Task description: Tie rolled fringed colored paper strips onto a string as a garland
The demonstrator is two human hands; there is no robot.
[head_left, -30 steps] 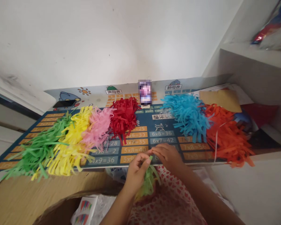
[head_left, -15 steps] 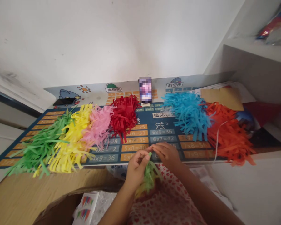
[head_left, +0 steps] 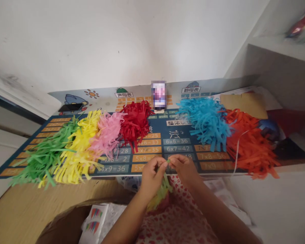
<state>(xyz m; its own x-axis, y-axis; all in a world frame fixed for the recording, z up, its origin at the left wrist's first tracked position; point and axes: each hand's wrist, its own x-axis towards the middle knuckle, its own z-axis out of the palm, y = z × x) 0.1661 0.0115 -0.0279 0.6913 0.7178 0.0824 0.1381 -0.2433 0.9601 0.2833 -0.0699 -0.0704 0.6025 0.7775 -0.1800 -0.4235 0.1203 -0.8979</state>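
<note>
My left hand (head_left: 153,174) and my right hand (head_left: 183,168) meet at the table's front edge, fingertips pinched on the top of a light green paper tassel (head_left: 165,185). Its fringed strips hang down over my lap, with yellow strips below the green ones. The very top of the tassel is mostly hidden by my fingers. Left of my hands on the table lie fringed paper piles in dark red (head_left: 136,120), pink (head_left: 108,134), yellow (head_left: 78,156) and green (head_left: 48,152). To the right are a blue pile (head_left: 207,120) and an orange-red pile (head_left: 249,145) crossed by a white string.
A phone (head_left: 159,95) stands upright against the wall behind the printed table mat (head_left: 118,168). Another dark phone (head_left: 73,107) lies at the back left. Papers and a brown envelope (head_left: 244,105) sit at the back right. Below the table is a box (head_left: 58,220) holding plastic packets.
My right fingertips have closed in on the tassel's top beside my left ones. The green tip that stuck up between my hands is now mostly covered. The view has shifted slightly.
</note>
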